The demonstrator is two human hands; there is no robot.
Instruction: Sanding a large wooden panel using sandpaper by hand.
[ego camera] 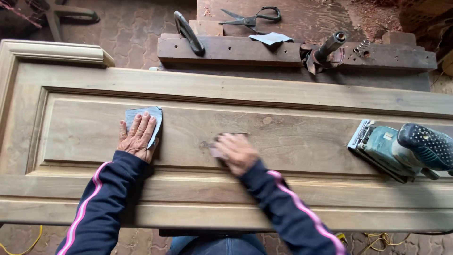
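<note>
The left hand point(137, 137) lay flat, fingers spread, on sandpaper point(143, 118) near the wooden panel's point(302, 137) left end; the blurred right hand point(237, 152) pressed another piece mid-panel, grip unclear.

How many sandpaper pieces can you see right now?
3. One sheet under the left hand on the panel; one piece under the blurred right hand; one scrap on the bench near the scissors. More may be hidden.

panel point(292, 134) – bare matt wood | sandpaper point(144, 118) – grey, rough | sander point(401, 148) – teal plastic, scuffed
</note>
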